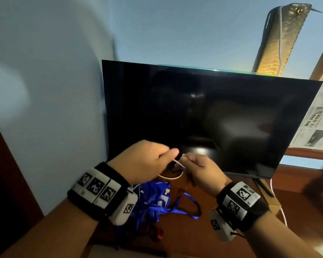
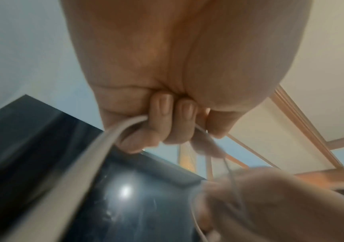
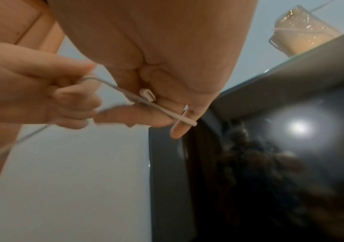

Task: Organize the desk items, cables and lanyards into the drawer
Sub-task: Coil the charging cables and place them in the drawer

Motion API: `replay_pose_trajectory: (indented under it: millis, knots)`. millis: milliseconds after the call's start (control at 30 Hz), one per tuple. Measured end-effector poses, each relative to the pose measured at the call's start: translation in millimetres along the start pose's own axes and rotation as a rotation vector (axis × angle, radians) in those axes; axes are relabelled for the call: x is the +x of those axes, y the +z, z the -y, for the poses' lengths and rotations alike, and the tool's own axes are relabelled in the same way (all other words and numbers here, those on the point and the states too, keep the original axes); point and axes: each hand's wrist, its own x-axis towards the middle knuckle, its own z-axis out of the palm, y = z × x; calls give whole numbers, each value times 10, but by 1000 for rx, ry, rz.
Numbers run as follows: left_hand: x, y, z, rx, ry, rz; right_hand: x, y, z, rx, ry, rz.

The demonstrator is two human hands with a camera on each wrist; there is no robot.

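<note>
Head view alone takes in the whole setting: the dark monitor [image 1: 209, 118] standing on the wooden surface [image 1: 203, 239], with the heap of blue lanyards [image 1: 153, 203] lying just below both wrists. Neither wrist view shows the lanyards or the surface; they look up along the palms at the screen's edge and the pale wall behind it. A cardboard box [image 1: 270, 198] sits at the monitor's right foot, with another white wire [image 1: 282, 211] trailing beside it.

Both hands meet in front of the screen's lower edge, above the surface. The left hand [image 1: 144, 162] has its fingers [image 2: 162, 124] curled tight around the white cable [image 1: 172, 176], which loops down between the 2 hands and hangs above the lanyards. The right hand [image 1: 199, 168] pinches the same cable between thumb and forefinger; its wrist view shows the cable's end [image 3: 189, 122] crossing over another strand at the fingertip [image 3: 177, 131].
</note>
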Motion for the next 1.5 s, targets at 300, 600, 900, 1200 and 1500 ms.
replay_pose_trajectory:
  millis: [300, 600, 900, 1200, 1500]
  knots:
    - [376, 103, 319, -270, -161, -131, -211, 107, 567, 680, -100, 66]
    - [292, 616, 348, -468, -232, -62, -68, -254, 923, 1214, -267, -46]
    - [31, 599, 73, -345, -122, 170, 258, -764, 709, 459, -399, -491]
    - [285, -85, -128, -60, -12, -286, 84, -410, 134, 86, 38, -123]
    - [613, 26, 150, -267, -165, -329, -253, -291, 554, 698, -151, 56]
